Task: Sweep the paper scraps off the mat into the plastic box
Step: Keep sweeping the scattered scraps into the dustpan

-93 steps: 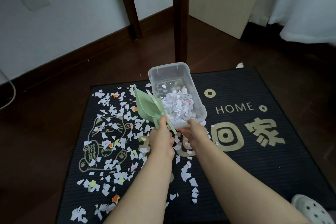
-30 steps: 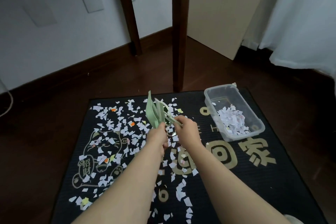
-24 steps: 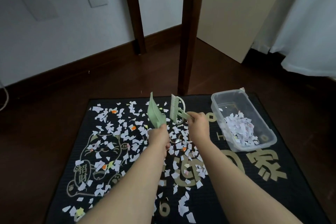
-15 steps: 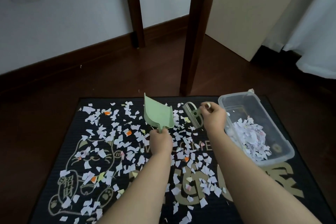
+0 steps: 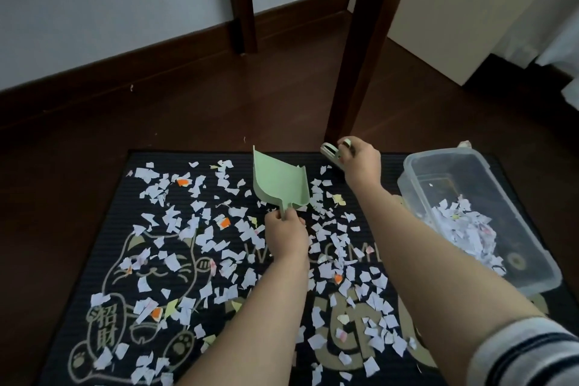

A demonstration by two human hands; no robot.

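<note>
"On the near half of the black ribbed doormat (image 5: 125,197), what lay there?"

"Torn white paper scraps (image 5: 316,341), with a few orange and yellow ones, were strewn thick from the near edge to the far edge. A grey striped sleeve (image 5: 526,351) showed at the near right."

"How would they handle?"

"I judged them feather-light and limp. They would flutter at a quick stroke and catch in the doormat's ribs. Picking them up made no sense; short, low strokes into a pan suited them."

"And the hands?"

"Mid-doormat, the left hand (image 5: 285,235) was wrapped round the stub handle of a pale green stiff plastic dustpan (image 5: 279,180). Its mouth was tipped up toward the far edge, and it was empty as far as I could see. At the far edge, the right hand (image 5: 360,163) was curled round a small pale green brush (image 5: 329,152); its bristles were hidden."

"The target?"

"A clear rectangular plastic box (image 5: 410,175) stood at the doormat's right edge, with scraps heaped in its near end. It looked light and likely to skid, so its rim was the place to steady it. Beyond the far edge stood a dark wooden table leg (image 5: 360,50)."
</note>
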